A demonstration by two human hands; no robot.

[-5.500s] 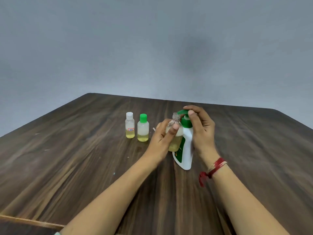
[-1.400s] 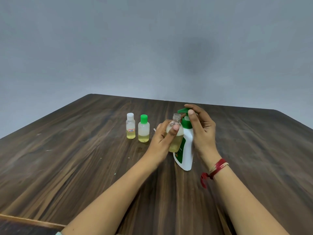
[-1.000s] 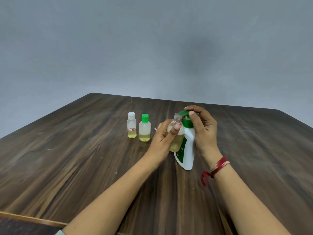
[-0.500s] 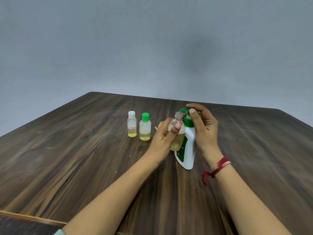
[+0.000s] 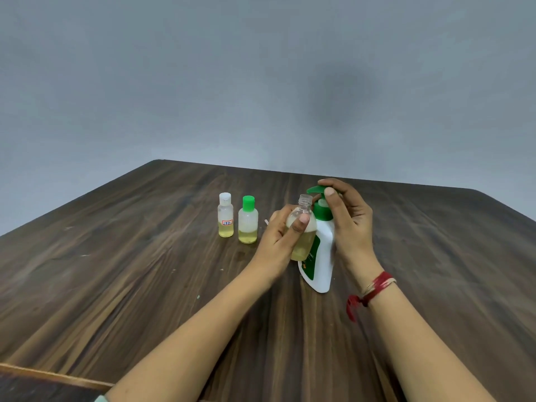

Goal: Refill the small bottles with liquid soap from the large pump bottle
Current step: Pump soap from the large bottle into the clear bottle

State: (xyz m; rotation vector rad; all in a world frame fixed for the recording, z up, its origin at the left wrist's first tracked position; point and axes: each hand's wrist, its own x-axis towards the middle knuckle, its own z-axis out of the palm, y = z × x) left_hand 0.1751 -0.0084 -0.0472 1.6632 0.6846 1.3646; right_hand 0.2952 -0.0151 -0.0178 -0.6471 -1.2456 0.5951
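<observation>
Brown wood-grain worktop (image 5: 116, 285) carries everything, and a plain grey wall (image 5: 261, 82) rises behind its far edge. The landmark is the large white plastic pump bottle (image 5: 324, 256). It has a dark green label on its front and stands upright on the worktop, a little right of the middle. Its green pump head (image 5: 314, 190) has the spout pointing left.

The right hand (image 5: 352, 227) comes in from the pump bottle's right side. Its grip is curled round the neck and upper body, and one fingertip lies on top of the pump head. A red thread band (image 5: 374, 288) is tied round that wrist.

Against the pump bottle's left front is the small clear uncapped bottle (image 5: 307, 242). It is held upright, with its base well above the pump bottle's foot. Its open mouth sits just below and beside the spout. Pale yellow liquid fills its lower part. The left hand (image 5: 278, 242) has its grip clamped on this bottle, thumb across the front and fingers round the back.

To the left of the pump bottle, apart from both hands, two more small bottles stand upright on the worktop, close together but not touching. Nearer the pump bottle is the small clear bottle with a bright green cap (image 5: 248, 224). Beyond it is the small clear bottle with a white cap (image 5: 225, 219), which bears a little red-edged label. Each holds yellow liquid in its lower part only.
</observation>
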